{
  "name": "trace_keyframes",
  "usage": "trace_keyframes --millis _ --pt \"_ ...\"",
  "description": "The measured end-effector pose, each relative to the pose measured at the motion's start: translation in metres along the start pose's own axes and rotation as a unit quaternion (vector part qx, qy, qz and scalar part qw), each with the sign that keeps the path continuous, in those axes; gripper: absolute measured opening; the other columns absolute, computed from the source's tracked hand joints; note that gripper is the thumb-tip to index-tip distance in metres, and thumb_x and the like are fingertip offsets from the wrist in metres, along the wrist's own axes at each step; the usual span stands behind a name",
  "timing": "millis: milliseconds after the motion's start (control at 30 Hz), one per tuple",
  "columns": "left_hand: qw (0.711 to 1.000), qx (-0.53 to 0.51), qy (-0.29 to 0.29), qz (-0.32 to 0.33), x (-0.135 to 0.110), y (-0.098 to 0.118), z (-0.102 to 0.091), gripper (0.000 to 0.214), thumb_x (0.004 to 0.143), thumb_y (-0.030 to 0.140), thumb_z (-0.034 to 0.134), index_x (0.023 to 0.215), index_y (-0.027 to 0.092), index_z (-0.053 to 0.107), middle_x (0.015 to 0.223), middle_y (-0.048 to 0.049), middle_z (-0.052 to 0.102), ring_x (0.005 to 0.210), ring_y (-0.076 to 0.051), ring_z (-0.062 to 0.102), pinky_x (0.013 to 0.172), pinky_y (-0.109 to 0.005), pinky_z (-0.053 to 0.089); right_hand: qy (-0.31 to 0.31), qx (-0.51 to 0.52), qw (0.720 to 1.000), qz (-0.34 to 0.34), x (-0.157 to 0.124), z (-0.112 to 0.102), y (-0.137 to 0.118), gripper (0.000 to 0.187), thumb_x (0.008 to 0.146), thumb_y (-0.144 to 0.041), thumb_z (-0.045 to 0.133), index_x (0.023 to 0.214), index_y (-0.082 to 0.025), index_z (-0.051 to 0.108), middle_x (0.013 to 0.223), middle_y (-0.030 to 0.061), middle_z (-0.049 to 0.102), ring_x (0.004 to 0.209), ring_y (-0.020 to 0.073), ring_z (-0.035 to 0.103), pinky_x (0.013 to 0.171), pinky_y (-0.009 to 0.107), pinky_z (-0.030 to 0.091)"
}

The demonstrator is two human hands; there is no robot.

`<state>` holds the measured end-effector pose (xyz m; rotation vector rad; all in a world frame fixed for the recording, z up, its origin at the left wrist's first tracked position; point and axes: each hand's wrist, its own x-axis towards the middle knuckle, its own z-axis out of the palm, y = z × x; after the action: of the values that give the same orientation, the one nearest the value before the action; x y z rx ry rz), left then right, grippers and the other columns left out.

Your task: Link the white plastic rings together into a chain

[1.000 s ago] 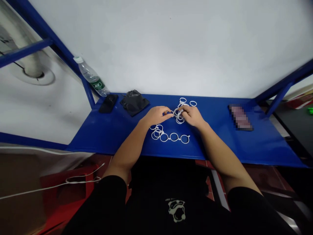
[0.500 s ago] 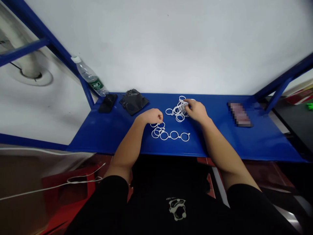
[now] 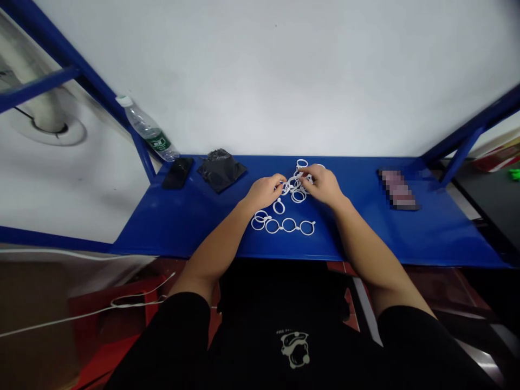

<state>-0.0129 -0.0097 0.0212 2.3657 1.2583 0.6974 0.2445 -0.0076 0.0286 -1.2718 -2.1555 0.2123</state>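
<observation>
The left hand's fingers curl and the right hand's hover at a tangled pile of thin white rings; whether either clamps one is unclear. The left has moved there from the white ring chain nearer the blue surface's front edge.

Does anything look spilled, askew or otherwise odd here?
The flat, dark-edged rectangular object at right on the blue table looks odd: coarse pinkish pixels hide its detail. No visible spill.
</observation>
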Motion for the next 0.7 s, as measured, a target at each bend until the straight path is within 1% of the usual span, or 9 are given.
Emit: trace_keyframes --millis 67,133,167,233,300,433,533,600,700 --pt "0.999 -0.005 0.030 -0.011 0.002 -0.001 0.004 0.033 0.107 0.015 0.059 0.136 0.022 0.071 0.099 -0.0045 0.083 0.091 -0.021 0.078 0.084 -0.031 0.055 -0.049 0.028 0.998 -0.037 -0.001 0.005 -0.007 0.039 0.102 -0.035 0.060 0.134 -0.022 0.078 0.110 0.0110 0.083 0.098 0.0295 0.074 0.088 0.041 0.056" --pt "0.998 0.001 0.054 -0.027 0.003 -0.001 0.009 0.033 0.105 0.013 0.061 0.134 0.021 0.074 0.098 -0.0055 0.083 0.093 -0.022 0.078 0.085 -0.032 0.055 -0.082 0.042 0.994 -0.061 -0.001 0.010 -0.015 0.035 0.102 -0.041 0.061 0.126 -0.022 0.078 0.106 0.0099 0.084 0.092 0.0276 0.073 0.083 0.039 0.053" --pt "0.997 0.006 0.064 -0.036 0.003 0.000 0.010 0.031 0.104 0.013 0.063 0.131 0.021 0.075 0.096 -0.0055 0.083 0.092 -0.023 0.078 0.084 -0.033 0.055 -0.089 0.046 0.993 -0.066 -0.002 0.013 -0.018 0.034 0.103 -0.046 0.062 0.120 -0.021 0.078 0.104 0.0099 0.083 0.089 0.0267 0.072 0.081 0.038 0.051" --pt "0.996 0.020 0.080 -0.044 0.002 0.001 0.014 0.026 0.102 0.014 0.065 0.123 0.022 0.078 0.092 -0.0049 0.083 0.091 -0.024 0.079 0.082 -0.033 0.054 -0.093 0.059 0.992 -0.061 -0.002 0.016 -0.023 0.038 0.106 -0.054 0.059 0.110 -0.021 0.077 0.099 0.0098 0.082 0.083 0.0250 0.070 0.076 0.036 0.048" --pt "0.995 0.034 0.089 -0.032 0.002 0.002 0.016 0.022 0.102 0.016 0.067 0.119 0.023 0.078 0.090 -0.0045 0.083 0.089 -0.024 0.079 0.080 -0.033 0.054 -0.085 0.076 0.993 -0.042 -0.003 0.018 -0.026 0.042 0.109 -0.057 0.054 0.107 -0.021 0.075 0.094 0.0092 0.081 0.079 0.0238 0.069 0.073 0.035 0.046" --pt "0.994 0.047 0.097 0.016 0.001 0.000 0.017 0.015 0.107 0.025 0.065 0.114 0.023 0.078 0.090 -0.0054 0.083 0.085 -0.023 0.079 0.078 -0.032 0.052 -0.068 0.080 0.994 -0.017 -0.003 0.015 -0.024 0.036 0.110 -0.048 0.049 0.109 -0.021 0.074 0.090 0.0087 0.080 0.078 0.0244 0.068 0.073 0.035 0.046" --pt "0.993 0.049 0.096 0.051 0.000 -0.002 0.016 0.020 0.112 0.032 0.060 0.107 0.021 0.077 0.089 -0.0059 0.083 0.085 -0.023 0.079 0.080 -0.033 0.051 -0.066 0.079 0.994 -0.017 -0.003 0.014 -0.022 0.034 0.109 -0.041 0.047 0.111 -0.021 0.074 0.090 0.0094 0.080 0.081 0.0261 0.070 0.076 0.036 0.048" --pt "0.993 0.052 0.088 0.059 0.000 -0.002 0.015 0.022 0.113 0.033 0.060 0.104 0.021 0.076 0.089 -0.0059 0.083 0.085 -0.023 0.078 0.081 -0.033 0.050 -0.076 0.090 0.993 -0.020 -0.002 0.013 -0.021 0.034 0.108 -0.038 0.045 0.111 -0.021 0.074 0.092 0.0098 0.081 0.084 0.0270 0.072 0.078 0.037 0.049" --pt "0.994 0.051 0.079 0.053 0.000 -0.001 0.014 0.022 0.113 0.034 0.060 0.103 0.021 0.075 0.088 -0.0058 0.082 0.083 -0.023 0.078 0.080 -0.034 0.049 -0.089 0.097 0.991 -0.023 -0.002 0.014 -0.019 0.033 0.106 -0.034 0.045 0.112 -0.021 0.075 0.096 0.0105 0.082 0.087 0.0276 0.074 0.081 0.037 0.051"
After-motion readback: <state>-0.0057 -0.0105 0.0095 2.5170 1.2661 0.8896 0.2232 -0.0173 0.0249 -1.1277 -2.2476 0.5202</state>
